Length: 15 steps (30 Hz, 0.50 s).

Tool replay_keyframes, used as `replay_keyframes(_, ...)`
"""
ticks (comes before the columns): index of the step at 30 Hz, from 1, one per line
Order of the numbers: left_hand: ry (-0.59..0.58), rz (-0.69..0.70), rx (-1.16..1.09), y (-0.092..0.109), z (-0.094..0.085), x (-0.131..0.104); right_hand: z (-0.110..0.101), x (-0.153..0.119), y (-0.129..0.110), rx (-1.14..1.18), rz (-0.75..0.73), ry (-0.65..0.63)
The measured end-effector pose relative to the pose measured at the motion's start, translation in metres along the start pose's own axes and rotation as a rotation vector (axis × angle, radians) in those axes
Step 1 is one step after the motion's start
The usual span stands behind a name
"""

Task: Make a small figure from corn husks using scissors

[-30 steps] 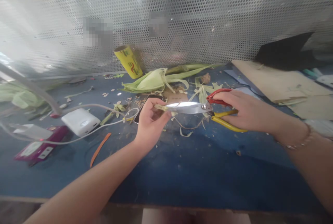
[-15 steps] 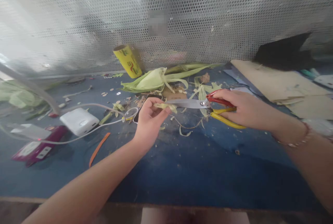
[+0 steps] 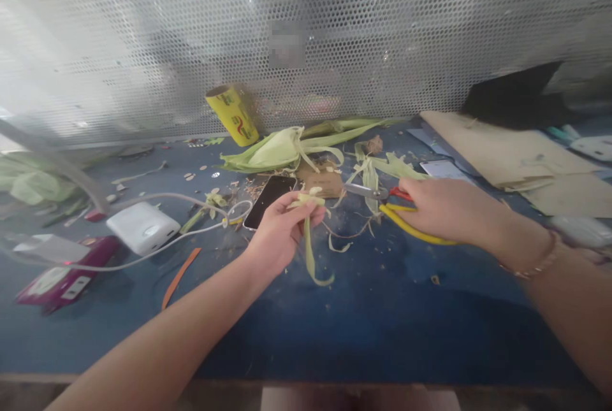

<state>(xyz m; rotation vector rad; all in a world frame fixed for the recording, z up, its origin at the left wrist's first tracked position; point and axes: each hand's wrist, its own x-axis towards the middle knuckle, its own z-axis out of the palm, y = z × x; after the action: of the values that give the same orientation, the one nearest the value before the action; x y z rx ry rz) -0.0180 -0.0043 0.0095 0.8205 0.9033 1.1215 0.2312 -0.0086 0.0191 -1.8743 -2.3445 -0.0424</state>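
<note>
My left hand (image 3: 283, 227) pinches a pale green strip of corn husk (image 3: 310, 252), whose long end curls down toward the table. In my right hand (image 3: 442, 207) are scissors (image 3: 366, 190) with one red and one yellow handle; the blades point left and look closed, a short gap away from the husk strip. Behind both hands lies a larger bundle of corn husk (image 3: 272, 148). Loose husk pieces (image 3: 370, 175) rest beyond the scissors. A dark-screened phone (image 3: 271, 199) lies just behind my left hand, beside a piece of brown cardboard (image 3: 325, 183).
A yellow tube (image 3: 234, 119) leans at the perforated metal panel (image 3: 335, 35). On the left are a white charger box (image 3: 143, 226), cables, a purple power strip (image 3: 67, 277) and an orange strip (image 3: 180, 278). Brown paper sheets (image 3: 497, 150) and another phone (image 3: 444, 169) lie right.
The scissor blades have drawn back to the right from the husk and closed. The husk strip now hangs down from my left hand, which has turned and lowered slightly.
</note>
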Motion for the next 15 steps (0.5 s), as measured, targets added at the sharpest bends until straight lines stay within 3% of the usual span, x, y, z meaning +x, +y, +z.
replay_keyframes(3, -0.023, -0.048, 0.021, 0.0, -0.001, 0.0, 0.006, -0.004, -0.006, -0.136, -0.062, -0.116)
replay_keyframes(6, -0.035, -0.068, 0.07, -0.001, -0.001, 0.0, 0.009, -0.004, -0.013, -0.102, -0.114, -0.058)
replay_keyframes(10, -0.056, -0.068, 0.189, -0.005, 0.001, 0.0, 0.01, -0.001, -0.025, 0.264, -0.336, 0.185)
replay_keyframes(13, -0.132, -0.061, 0.313, -0.007, 0.001, -0.002, 0.013, -0.001, -0.035, 0.536, -0.526, 0.172)
replay_keyframes(15, -0.183, -0.069, 0.385, -0.007, 0.001, -0.003, 0.015, -0.001, -0.04, 0.602, -0.561, 0.18)
